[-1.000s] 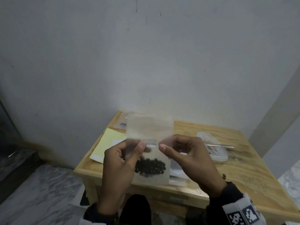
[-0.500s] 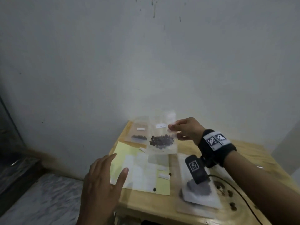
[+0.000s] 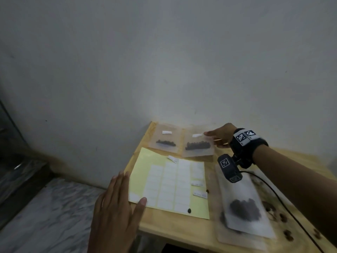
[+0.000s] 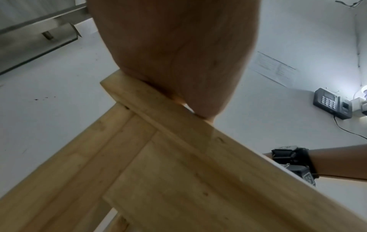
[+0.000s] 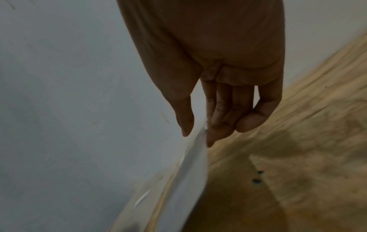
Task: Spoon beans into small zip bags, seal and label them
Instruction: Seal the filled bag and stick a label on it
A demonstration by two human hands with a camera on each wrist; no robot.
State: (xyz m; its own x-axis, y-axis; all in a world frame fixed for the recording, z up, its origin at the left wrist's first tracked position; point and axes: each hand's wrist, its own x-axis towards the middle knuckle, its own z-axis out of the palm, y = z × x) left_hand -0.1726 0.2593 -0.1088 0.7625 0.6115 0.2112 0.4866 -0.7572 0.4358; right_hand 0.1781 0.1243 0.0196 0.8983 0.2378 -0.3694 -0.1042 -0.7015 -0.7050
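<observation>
Against the pale wall, your wooden table point(image 3: 182, 232) holds the label sheet point(image 3: 171, 183); your right hand point(image 3: 221, 135) pinches the labelled bean bag point(image 3: 197, 145) upper centre, your left hand point(image 3: 116, 212) spread flat, grasping nothing.

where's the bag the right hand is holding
In the head view the held bag is at the table's far edge by the wall, right of another labelled bag, just beyond the yellow label sheet.

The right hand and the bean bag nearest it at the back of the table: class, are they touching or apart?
Touching. In the right wrist view the right hand has the bean bag's top edge between thumb and fingertips; the head view shows its fingertips on that bag's upper right corner.
</observation>
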